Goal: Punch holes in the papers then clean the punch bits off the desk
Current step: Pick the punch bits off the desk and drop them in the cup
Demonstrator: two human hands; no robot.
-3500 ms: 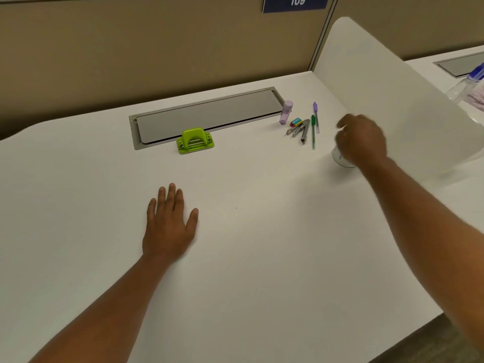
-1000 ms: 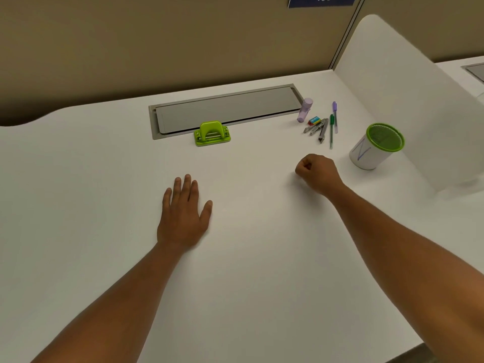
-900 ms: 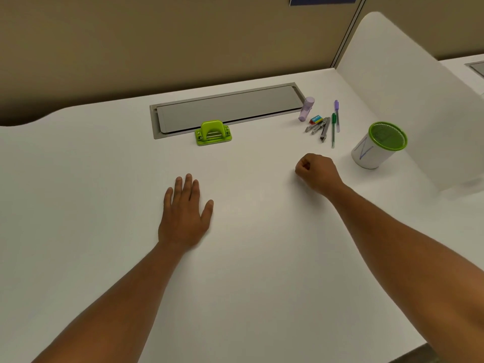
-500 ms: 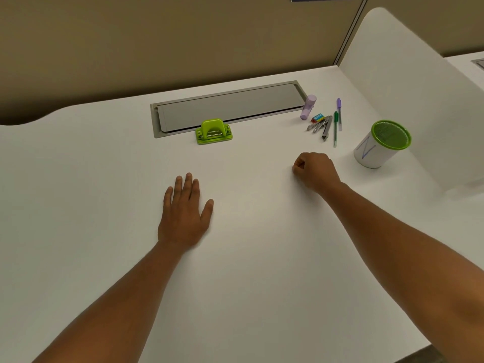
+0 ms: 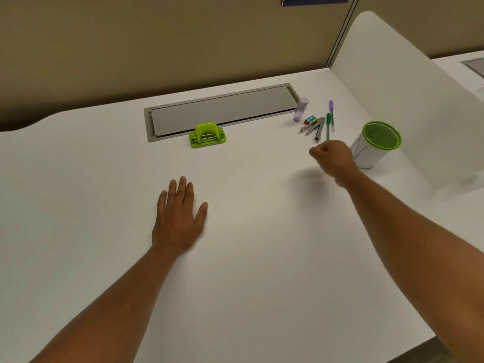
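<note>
- Since half a second ago, my right hand [image 5: 331,159] has lifted off the counter [image 5: 248,284] and swung toward the far right, now hanging just this side of the pens with a soft shadow under it.
- Nearest me, both bare forearms reach out over the white counter, the left from the lower left, the right from the lower right edge.
- My left hand [image 5: 178,218] lies flat, palm down, fingers straight and close together, thumb spread to the right; this grip has hold of nothing.
- My right grip is curled into a fist, knuckles up; whether anything tiny is pinched inside, I cannot tell.
- Just beside that fist, to its right, stands the white cup [image 5: 372,148] with a green rim, upright.
- Just beyond the fist lie a green pen [image 5: 328,125], a purple pen [image 5: 331,113], some metal clips [image 5: 314,129], a small eraser [image 5: 311,119] and a lilac tube [image 5: 300,109].
- Farther left, the green hole punch [image 5: 207,135] sits against the near edge of the grey recessed panel [image 5: 222,111], well apart from both hands.
</note>
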